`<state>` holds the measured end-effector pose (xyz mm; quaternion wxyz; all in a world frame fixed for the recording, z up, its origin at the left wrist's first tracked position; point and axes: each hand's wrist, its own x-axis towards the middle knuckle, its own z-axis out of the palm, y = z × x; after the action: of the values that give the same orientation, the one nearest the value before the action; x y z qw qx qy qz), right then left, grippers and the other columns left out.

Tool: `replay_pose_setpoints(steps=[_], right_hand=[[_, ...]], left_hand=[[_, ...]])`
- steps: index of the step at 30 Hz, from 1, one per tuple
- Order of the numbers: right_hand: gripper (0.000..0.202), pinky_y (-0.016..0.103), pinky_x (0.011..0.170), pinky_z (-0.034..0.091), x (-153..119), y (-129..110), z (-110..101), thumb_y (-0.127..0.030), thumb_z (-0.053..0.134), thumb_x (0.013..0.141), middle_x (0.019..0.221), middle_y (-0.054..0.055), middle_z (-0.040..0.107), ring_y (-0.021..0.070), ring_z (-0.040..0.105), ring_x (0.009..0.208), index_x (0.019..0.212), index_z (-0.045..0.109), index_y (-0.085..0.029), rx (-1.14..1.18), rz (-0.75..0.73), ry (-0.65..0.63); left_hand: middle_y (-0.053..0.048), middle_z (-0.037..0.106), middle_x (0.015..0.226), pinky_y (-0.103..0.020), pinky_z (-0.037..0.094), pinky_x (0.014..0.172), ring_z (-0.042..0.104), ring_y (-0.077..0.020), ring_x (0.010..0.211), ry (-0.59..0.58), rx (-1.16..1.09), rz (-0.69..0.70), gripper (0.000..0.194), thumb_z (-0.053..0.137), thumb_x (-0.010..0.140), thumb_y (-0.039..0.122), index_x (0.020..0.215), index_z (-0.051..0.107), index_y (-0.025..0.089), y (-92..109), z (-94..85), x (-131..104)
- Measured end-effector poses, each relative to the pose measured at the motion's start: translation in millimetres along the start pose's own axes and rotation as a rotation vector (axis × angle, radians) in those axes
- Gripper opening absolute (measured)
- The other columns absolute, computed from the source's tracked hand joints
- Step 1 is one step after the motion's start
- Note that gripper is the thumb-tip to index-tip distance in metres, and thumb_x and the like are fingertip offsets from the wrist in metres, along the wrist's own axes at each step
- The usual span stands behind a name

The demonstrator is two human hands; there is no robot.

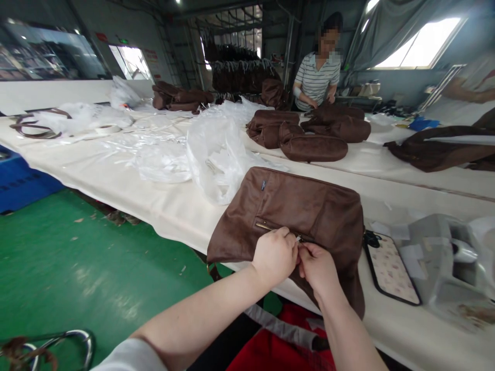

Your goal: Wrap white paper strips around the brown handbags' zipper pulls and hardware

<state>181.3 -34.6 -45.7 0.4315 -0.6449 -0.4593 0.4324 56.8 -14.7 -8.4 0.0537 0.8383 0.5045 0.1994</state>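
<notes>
Bag [301, 198] of brown leather-like material lies at the near edge of the white-covered tabletop [176, 208]. Left hand [274, 257] and right hand [317, 267] bunch fingers at its brass-toothed zipper [264, 225], exact grip hidden. It should handle soft and light, best steadied beside the zipper.

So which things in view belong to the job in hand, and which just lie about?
Apparently in the job:
brown bag, under left hand and right hand
its brass-coloured zipper

Apparently lying about:
patterned phone
clear plastic
blue crate
</notes>
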Motion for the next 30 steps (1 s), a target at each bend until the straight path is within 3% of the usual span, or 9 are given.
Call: replay_pose_setpoints(steps=[6, 9, 17, 20, 23, 26, 28, 30], right_hand=[[0.028, 0.021, 0.035, 0.030, -1.8, -1.8, -3.1, -0.035, 0.049, 0.082, 0.035, -0.005, 0.046, 0.0104, 0.042, 0.032, 0.059, 0.057, -0.021, -0.100, -0.044, -0.012], [0.030, 0.021, 0.033, 0.028, -1.2, 0.5, -3.3, -0.038, 0.047, 0.082, 0.035, -0.005, 0.048, 0.0102, 0.041, 0.030, 0.059, 0.056, -0.021, -0.041, 0.002, -0.046], [0.031, 0.020, 0.033, 0.035, -2.4, 1.8, -9.5, -0.049, 0.059, 0.076, 0.044, -0.005, 0.051, 0.0115, 0.050, 0.037, 0.068, 0.057, -0.019, 0.269, 0.060, -0.148], [0.032, 0.020, 0.034, 0.036, -4.6, 2.6, -11.8, -0.050, 0.059, 0.078, 0.044, -0.004, 0.052, 0.0111, 0.049, 0.037, 0.073, 0.059, -0.018, 0.251, 0.026, -0.164], [0.031, 0.019, 0.035, 0.037, -5.8, 4.9, -12.3, -0.047, 0.056, 0.081, 0.049, -0.003, 0.057, 0.0105, 0.050, 0.038, 0.076, 0.061, -0.017, 0.185, -0.012, -0.169], [0.031, 0.019, 0.036, 0.038, -5.9, 7.3, -11.5, -0.046, 0.054, 0.082, 0.065, 0.002, 0.066, 0.0093, 0.053, 0.041, 0.077, 0.061, -0.017, 0.198, 0.003, -0.170], [0.030, 0.019, 0.036, 0.038, -5.5, 8.5, -10.7, -0.046, 0.054, 0.081, 0.070, 0.003, 0.067, 0.0088, 0.053, 0.042, 0.078, 0.061, -0.016, 0.188, 0.008, -0.165], [0.029, 0.019, 0.036, 0.037, -5.0, 9.2, -10.5, -0.045, 0.055, 0.081, 0.066, 0.001, 0.065, 0.0086, 0.052, 0.041, 0.081, 0.062, -0.016, 0.165, -0.006, -0.169]], left_hand=[[-0.009, 0.058, 0.094, -0.034, 0.052, 0.069, 0.058, -0.0220, 0.084, -0.108, 0.200, 0.220, 0.018, 0.045, 0.091, 0.019, 0.101, 0.059, 0.012, 3.6, 5.1, -16.3], [-0.010, 0.057, 0.096, -0.034, 0.052, 0.066, 0.058, -0.0222, 0.086, -0.155, 0.265, 0.280, 0.021, 0.042, 0.092, 0.019, 0.105, 0.057, 0.011, 2.0, 4.5, -19.1], [-0.014, 0.057, 0.099, -0.032, 0.052, 0.063, 0.058, -0.0235, 0.088, -0.161, 0.325, 0.346, 0.030, 0.043, 0.092, 0.020, 0.117, 0.053, 0.005, 9.3, 6.4, -24.9], [-0.014, 0.058, 0.100, -0.033, 0.051, 0.063, 0.058, -0.0244, 0.087, -0.160, 0.311, 0.353, 0.030, 0.044, 0.091, 0.019, 0.116, 0.054, 0.005, 10.0, 6.9, -26.9], [-0.011, 0.061, 0.098, -0.033, 0.051, 0.070, 0.059, -0.0229, 0.087, -0.117, 0.171, 0.260, 0.030, 0.044, 0.090, 0.019, 0.116, 0.056, 0.010, 4.5, 3.1, -24.3], [-0.007, 0.065, 0.092, -0.030, 0.048, 0.076, 0.062, -0.0189, 0.084, -0.039, -0.064, -0.006, 0.028, 0.036, 0.093, 0.018, 0.101, 0.062, 0.016, -6.2, -2.5, -15.9], [-0.005, 0.067, 0.083, -0.026, 0.046, 0.068, 0.062, -0.0165, 0.076, -0.083, -0.221, -0.131, 0.031, 0.035, 0.095, 0.022, 0.089, 0.065, 0.018, -12.1, -4.3, -9.8], [-0.002, 0.067, 0.075, -0.024, 0.042, 0.058, 0.061, -0.0149, 0.067, -0.184, -0.357, -0.151, 0.027, 0.042, 0.092, 0.030, 0.082, 0.064, 0.019, -14.0, -3.5, -6.0]])
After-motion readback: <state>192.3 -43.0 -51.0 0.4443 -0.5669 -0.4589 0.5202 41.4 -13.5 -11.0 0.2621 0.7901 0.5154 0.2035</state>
